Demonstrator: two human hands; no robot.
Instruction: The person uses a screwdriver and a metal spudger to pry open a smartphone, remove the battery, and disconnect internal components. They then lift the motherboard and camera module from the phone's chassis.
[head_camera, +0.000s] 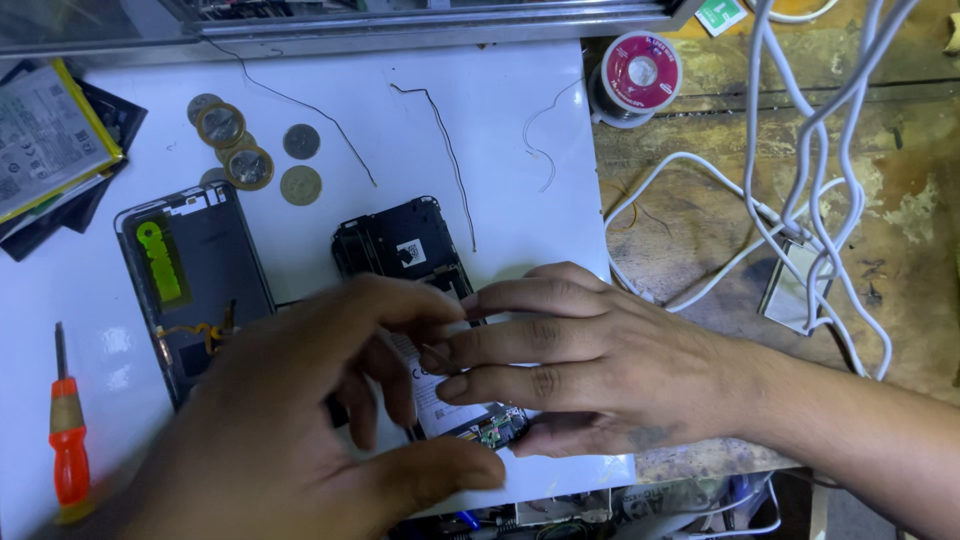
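An opened phone body (400, 245) lies on the white mat (500, 130), its dark upper board bare and a white battery (432, 385) in the middle. My left hand (300, 420) covers its left side, thumb near the lower edge by a small green circuit part (492, 432). My right hand (590, 360) comes in from the right, fingers flat over the battery and lower half of the phone. Both hands press on or hold the phone; much of it is hidden under them.
A detached back cover (195, 280) with a green strip lies left of the phone. Several coins (250, 160), an orange-handled screwdriver (68, 440), a loose battery (45, 130), thin wires, a solder spool (640, 72) and white cables (800, 200) surround the mat.
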